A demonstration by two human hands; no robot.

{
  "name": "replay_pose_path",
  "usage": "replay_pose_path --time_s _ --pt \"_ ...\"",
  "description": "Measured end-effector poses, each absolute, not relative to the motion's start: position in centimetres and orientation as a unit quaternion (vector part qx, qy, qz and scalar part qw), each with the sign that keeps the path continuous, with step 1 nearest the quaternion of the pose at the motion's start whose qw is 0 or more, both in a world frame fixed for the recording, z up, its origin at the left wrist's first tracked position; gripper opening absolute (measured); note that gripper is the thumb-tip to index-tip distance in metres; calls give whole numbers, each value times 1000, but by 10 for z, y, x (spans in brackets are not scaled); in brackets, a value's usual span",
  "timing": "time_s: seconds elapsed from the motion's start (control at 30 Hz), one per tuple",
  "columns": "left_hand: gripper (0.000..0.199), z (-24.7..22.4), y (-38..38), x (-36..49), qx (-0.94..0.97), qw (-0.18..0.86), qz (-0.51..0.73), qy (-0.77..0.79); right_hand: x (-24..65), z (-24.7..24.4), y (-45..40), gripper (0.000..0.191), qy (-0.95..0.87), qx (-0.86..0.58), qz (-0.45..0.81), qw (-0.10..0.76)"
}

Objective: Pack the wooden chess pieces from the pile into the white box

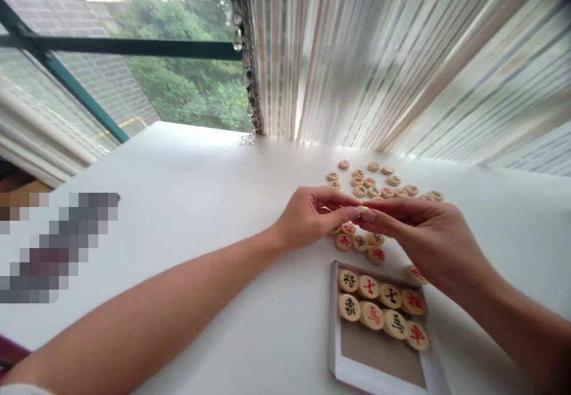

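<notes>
My left hand [307, 216] and my right hand [423, 225] meet above the table, thumbs and fingers pinched together on one small pale xiangqi piece [363, 209]. Most of that piece is covered by my fingertips, so its character cannot be read. Below my right hand lies a shallow white box [335, 323] with two rows of round wooden pieces marked in red and black. One of them is a black-marked piece [349, 307] at the left of the lower row. Loose pieces [343, 241] lie scattered under and behind my hands.
More loose pieces [360, 190] spread over the white table [200, 300] toward the striped curtain [339, 56]. Another red-marked piece [416, 274] sits by the box's upper right corner, partly behind my right wrist. A window with a green frame [147, 47] stands at the left.
</notes>
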State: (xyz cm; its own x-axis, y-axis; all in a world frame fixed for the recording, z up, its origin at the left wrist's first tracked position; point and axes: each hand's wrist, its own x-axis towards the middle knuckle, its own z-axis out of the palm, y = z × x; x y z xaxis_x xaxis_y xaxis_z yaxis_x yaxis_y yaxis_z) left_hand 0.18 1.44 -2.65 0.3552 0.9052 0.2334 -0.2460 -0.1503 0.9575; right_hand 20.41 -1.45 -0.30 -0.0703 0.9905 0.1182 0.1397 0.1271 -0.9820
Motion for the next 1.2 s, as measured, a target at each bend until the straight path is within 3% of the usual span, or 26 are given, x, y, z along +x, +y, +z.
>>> replay_pose_path --time_s 0.23,0.63,1.2 --pt "47 -27 11 2 558 608 483 291 214 -16 -13 32 -592 -504 419 469" --pt "21 -18 15 0 580 579 503 274 200 -1 -12 32 -504 -432 563 492" --pt "29 -14 18 -4 576 588 487 292 201 0 -7 26 -455 -389 635 488"
